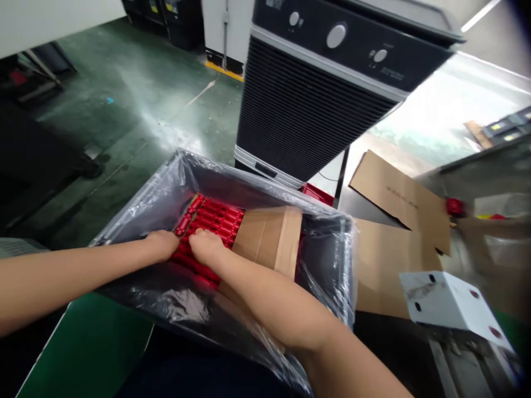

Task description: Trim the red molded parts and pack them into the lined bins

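Both of my hands reach into a grey bin (326, 249) lined with clear plastic film (182, 305). Rows of shiny red cylindrical parts (219, 214) lie packed side by side in it. My left hand (164, 245) is closed at the left edge of these rows, against a red part. Just to its right, my right hand (205, 245) is curled closed over the middle of the rows. The fingertips of both hands are hidden, so what they grip does not show. A brown cardboard sheet (261, 235) lies in the bin, right of the red parts.
A tall black air cooler (309, 102) stands just beyond the bin. To the right are flattened cardboard (390, 243) and a white metal bracket with holes (454, 307). A red tray (317, 193) sits behind the bin. Green floor (136, 99) stretches away at the left.
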`<move>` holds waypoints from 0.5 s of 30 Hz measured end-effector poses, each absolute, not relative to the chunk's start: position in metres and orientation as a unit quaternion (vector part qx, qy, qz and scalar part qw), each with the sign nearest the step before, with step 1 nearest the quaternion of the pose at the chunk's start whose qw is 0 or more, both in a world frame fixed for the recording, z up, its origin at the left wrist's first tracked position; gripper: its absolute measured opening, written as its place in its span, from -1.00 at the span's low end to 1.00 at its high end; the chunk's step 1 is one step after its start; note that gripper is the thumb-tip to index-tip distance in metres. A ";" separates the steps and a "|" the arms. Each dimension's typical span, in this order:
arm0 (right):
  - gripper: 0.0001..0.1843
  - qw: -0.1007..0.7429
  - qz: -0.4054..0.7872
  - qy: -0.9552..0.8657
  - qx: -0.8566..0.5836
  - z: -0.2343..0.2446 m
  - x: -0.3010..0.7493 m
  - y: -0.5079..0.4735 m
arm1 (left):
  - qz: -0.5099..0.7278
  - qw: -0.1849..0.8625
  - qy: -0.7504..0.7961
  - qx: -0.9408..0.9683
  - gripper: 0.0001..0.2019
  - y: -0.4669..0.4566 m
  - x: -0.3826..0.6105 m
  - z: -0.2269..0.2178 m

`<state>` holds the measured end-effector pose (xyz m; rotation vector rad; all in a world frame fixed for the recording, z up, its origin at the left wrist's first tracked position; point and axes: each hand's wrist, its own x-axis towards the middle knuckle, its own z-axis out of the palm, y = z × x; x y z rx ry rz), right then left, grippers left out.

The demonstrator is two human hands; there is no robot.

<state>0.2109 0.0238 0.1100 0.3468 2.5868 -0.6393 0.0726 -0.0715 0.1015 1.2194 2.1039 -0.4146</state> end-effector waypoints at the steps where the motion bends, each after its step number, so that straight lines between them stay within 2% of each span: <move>1: -0.75 0.213 -0.225 0.944 0.111 0.104 0.197 0.022 | -0.162 0.317 0.793 0.495 -0.81 -0.083 0.072 0.112; 4: -0.77 0.187 -0.209 0.959 0.047 0.082 0.165 0.014 | -0.140 0.263 0.766 0.569 -0.88 -0.123 0.068 0.146; 8: -0.80 0.191 -0.199 0.961 -0.023 0.055 0.135 0.000 | -0.087 0.188 0.769 0.605 -0.75 -0.174 0.067 0.176; 11: -0.79 0.202 -0.194 0.959 -0.036 0.039 0.120 -0.009 | -0.004 0.111 0.798 0.592 -0.62 -0.200 0.076 0.182; 15: -0.69 0.207 -0.213 0.955 -0.019 0.032 0.115 -0.007 | 0.113 0.044 0.821 0.558 -0.67 -0.216 0.091 0.180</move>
